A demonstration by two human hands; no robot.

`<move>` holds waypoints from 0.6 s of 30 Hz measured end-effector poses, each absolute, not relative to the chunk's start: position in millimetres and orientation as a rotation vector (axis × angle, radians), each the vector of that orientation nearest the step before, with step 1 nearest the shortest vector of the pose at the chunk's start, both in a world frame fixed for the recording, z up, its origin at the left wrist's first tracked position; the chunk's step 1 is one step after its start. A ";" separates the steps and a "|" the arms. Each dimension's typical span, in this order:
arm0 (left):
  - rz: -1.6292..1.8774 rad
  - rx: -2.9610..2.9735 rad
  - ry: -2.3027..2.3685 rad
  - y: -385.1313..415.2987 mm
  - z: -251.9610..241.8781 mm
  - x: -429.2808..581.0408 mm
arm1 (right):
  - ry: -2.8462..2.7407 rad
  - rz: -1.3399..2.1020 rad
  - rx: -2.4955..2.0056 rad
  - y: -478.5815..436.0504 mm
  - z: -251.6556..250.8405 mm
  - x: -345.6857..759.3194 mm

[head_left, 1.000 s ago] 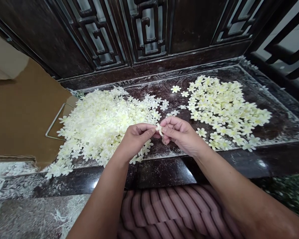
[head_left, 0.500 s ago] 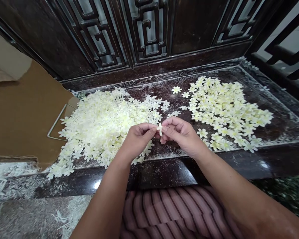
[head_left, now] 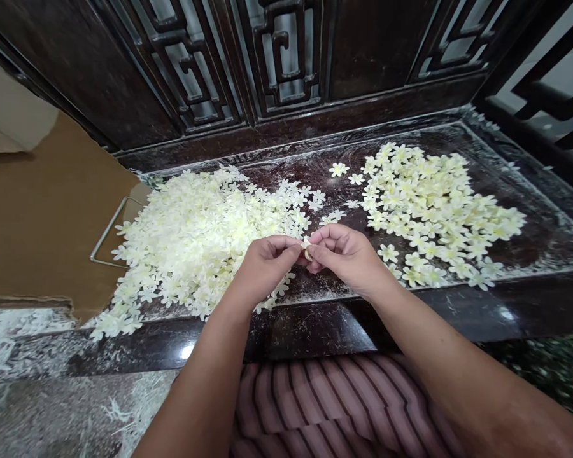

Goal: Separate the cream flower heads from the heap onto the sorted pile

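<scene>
A small pale flower (head_left: 306,249) is pinched between my two hands at the middle of the view, mostly covered by fingers. My left hand (head_left: 267,264) grips it from the left with thumb and forefinger. From the other side, my right hand (head_left: 344,254) pinches it with thumb and fingers. On the left lies a large heap of white and pale yellow flowers (head_left: 195,229), reaching close behind my left hand. A smaller pile of similar, yellower flowers (head_left: 424,197) spreads to the right, beyond my right hand.
Dark polished wood forms the seat (head_left: 334,292), dusted with white shreds. Behind it rises a carved lattice back (head_left: 281,57). Brown cardboard (head_left: 42,216) and a bent metal wire (head_left: 106,232) are at the left. Shreds litter the floor (head_left: 76,413).
The flower between my fingers has turned and is more covered now. Both hands stay in nearly the same place, and the piles look unchanged.
</scene>
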State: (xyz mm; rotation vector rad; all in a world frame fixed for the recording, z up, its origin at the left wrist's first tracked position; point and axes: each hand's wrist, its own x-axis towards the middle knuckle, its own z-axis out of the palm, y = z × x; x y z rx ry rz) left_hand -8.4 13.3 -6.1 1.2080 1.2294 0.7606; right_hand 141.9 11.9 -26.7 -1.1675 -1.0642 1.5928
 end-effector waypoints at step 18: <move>0.772 1.145 1.160 14.6 -6.9 -12.2 | -1.114 1.568 -1.185 12.2 -24.4 144.2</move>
